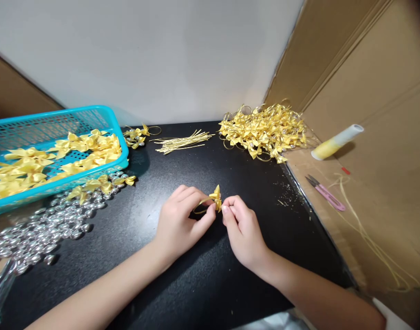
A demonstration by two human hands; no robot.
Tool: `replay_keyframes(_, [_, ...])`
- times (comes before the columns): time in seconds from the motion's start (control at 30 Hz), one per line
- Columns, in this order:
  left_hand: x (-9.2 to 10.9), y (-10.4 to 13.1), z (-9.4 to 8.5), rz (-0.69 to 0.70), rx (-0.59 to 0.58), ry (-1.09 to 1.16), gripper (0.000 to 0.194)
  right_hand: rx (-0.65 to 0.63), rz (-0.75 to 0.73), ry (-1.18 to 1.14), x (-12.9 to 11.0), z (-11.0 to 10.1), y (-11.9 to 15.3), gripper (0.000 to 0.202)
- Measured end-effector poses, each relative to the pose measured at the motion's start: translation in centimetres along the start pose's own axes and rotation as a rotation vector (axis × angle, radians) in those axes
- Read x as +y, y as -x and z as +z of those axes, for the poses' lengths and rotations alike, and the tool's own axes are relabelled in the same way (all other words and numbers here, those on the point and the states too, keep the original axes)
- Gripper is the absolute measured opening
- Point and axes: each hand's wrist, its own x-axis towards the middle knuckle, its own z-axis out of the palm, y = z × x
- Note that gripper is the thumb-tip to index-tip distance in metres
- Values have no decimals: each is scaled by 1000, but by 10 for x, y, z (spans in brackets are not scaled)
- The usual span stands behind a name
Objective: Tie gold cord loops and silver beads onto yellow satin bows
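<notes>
Over the black table, my left hand pinches a small yellow ribbon flower between thumb and forefinger. A thin gold wire loop curves out from the flower on the left, partly behind my fingers. Close against the flower's right side, my right hand is closed, thumb pressed on forefinger. Whatever its fingertips grip is too small to make out.
A blue basket of yellow ribbon flowers stands left, with silver beads before it. Yellow ties and a pile of finished-looking flowers lie at the back. Pink thread snips and a cardboard tube are right.
</notes>
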Motion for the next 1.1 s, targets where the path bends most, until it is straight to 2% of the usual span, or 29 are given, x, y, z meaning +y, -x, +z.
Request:
replay_keyframes(0.4, [-4,-3,0,-148,-33,117,13,-1,-13,-14,1,-1,1,17])
replay_keyframes(0.53, [-3,-1,0,-119,-29,131,13,-5,-8,-27,1,-1,1,17])
replay_keyframes(0.77, [-2,0,2,12,-24,51,14,-2,-3,-21,0,0,2,18])
replay_keyframes(0.97, [-4,3,4,10,-31,-14,14,-8,7,-59,0,2,2,17])
replay_keyframes(1.1, [-1,4,6,-46,-5,78,14,-9,18,-105,-1,3,2,17])
